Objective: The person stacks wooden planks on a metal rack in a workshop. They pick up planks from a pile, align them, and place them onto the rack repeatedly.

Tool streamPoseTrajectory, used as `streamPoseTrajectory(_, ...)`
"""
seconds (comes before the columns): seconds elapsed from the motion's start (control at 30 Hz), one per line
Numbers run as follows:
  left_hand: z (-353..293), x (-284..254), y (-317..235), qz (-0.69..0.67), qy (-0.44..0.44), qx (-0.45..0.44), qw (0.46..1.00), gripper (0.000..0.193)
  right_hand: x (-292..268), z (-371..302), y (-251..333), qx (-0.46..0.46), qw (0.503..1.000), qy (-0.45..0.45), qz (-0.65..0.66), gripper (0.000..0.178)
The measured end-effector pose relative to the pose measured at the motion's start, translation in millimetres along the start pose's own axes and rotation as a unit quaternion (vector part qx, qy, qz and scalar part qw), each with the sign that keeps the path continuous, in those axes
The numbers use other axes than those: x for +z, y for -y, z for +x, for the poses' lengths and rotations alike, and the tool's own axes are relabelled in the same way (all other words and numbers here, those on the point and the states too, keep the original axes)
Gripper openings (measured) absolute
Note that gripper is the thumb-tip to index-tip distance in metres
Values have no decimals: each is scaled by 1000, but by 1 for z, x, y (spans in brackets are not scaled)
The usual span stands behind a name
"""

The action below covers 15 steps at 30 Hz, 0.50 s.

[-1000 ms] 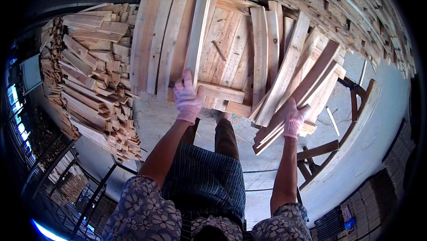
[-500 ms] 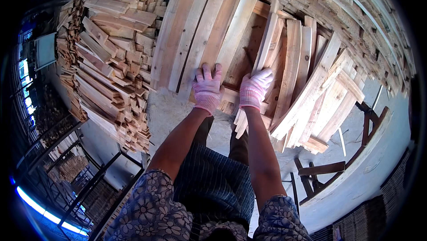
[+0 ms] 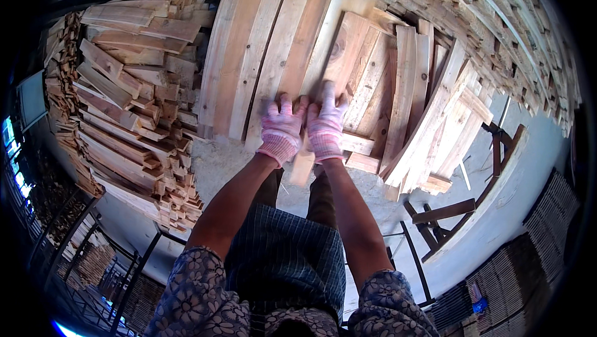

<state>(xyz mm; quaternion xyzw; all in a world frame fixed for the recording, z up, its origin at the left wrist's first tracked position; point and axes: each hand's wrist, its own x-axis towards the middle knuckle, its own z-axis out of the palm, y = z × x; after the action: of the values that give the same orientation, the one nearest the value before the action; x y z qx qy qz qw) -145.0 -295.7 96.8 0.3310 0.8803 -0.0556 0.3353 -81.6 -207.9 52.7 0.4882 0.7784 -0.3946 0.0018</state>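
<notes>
Across pale boards (image 3: 270, 45), left hand (image 3: 282, 127) and right hand (image 3: 326, 127) lie unclenched, the latter touching a plank (image 3: 344, 51), likely light, stiff, best edge-gripped.

There are two hands, one left hand (image 3: 283, 127) and one right hand (image 3: 324, 127), in two gloves (image 3: 278, 144). Two forearms (image 3: 233, 197), two sleeves (image 3: 199, 287), two trouser legs (image 3: 321, 203) and one apron (image 3: 292, 231) show. At least five boards (image 3: 298, 35) lie side by side, along with one board with a large knot (image 3: 340, 48). There is one wood pile (image 3: 127, 110), one plank stack (image 3: 491, 45), their pieces too many to count, and one wooden stand (image 3: 444, 211).
</notes>
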Motion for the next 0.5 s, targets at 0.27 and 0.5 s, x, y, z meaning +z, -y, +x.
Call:
streamPoseTrajectory(0.27, 3, -3, 4, -12, 23, 0, 1000, 73, -22, 2, 16, 114, 984, 122, 69, 73)
streamPoseTrajectory(0.5, 32, 32, 61, -264, -85, 13, 961, 54, -25, 6, 35, 173, 983, 53, -20, 65)
